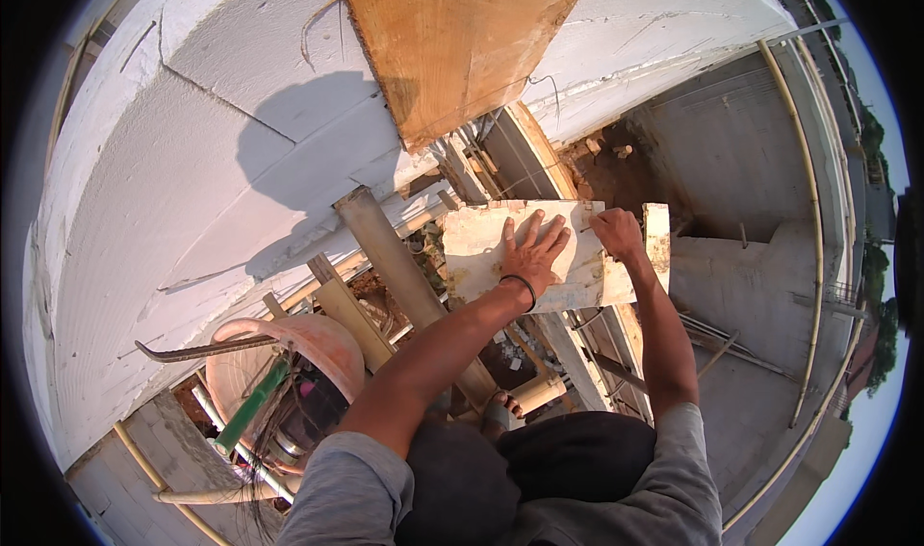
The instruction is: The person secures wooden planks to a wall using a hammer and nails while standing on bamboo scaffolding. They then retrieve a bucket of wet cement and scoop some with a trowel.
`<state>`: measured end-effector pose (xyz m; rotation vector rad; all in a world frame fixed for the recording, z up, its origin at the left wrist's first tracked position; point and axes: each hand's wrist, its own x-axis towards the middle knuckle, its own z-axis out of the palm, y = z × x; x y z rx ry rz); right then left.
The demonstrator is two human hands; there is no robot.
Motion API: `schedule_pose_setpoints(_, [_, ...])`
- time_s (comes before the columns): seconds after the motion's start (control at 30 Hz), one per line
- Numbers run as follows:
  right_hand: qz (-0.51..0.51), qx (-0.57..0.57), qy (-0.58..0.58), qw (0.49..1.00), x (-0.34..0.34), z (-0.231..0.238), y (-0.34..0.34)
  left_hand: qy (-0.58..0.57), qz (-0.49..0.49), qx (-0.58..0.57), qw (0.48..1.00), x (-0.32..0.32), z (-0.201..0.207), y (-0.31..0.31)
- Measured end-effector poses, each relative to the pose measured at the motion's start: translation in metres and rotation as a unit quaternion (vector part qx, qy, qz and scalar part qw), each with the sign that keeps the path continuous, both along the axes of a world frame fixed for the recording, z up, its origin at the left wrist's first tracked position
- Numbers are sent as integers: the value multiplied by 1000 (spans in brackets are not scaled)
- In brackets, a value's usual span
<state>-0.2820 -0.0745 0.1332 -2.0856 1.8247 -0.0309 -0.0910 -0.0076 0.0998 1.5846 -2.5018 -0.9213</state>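
Observation:
A pale, stained board (481, 247) lies across the wooden beams in front of me. My left hand (533, 260) rests flat on its middle with the fingers spread, and a dark band circles that wrist. Near the board's right end, my right hand (616, 233) is closed in a fist on or just above the surface. Whatever that fist may hold is hidden. Beyond it shows a paler end strip (656, 228), partly covered by my right forearm; I cannot tell whether it is joined to the board.
A pinkish bucket (351, 349) at lower left holds a green tube (252, 406), dark wires and a curved metal bar (202, 350). An orange-brown wooden panel (462, 45) stands against the white block wall (221, 93). Gaps open between beams (390, 252); bamboo poles (813, 209) run along the right.

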Motion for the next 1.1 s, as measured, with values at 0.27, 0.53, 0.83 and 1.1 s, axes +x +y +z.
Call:
schedule_pose_setpoints(0.27, [89, -169, 139, 972, 17, -21, 25, -23, -8, 19, 1000, -1, 4, 0])
schedule_pose_setpoints(0.53, [-30, -141, 13, 989, 33, 41, 36, -26, -11, 5, 1000, 2, 8, -2])
schedule_pose_setpoints(0.83, [-63, -98, -179, 977, 10, 127, 66, -34, -16, -12, 999, 4, 12, -3])
schedule_pose_setpoints(1.1, [-218, 37, -266, 938, -1, 41, 201, -16, -27, -86, 996, 2, -5, 8])
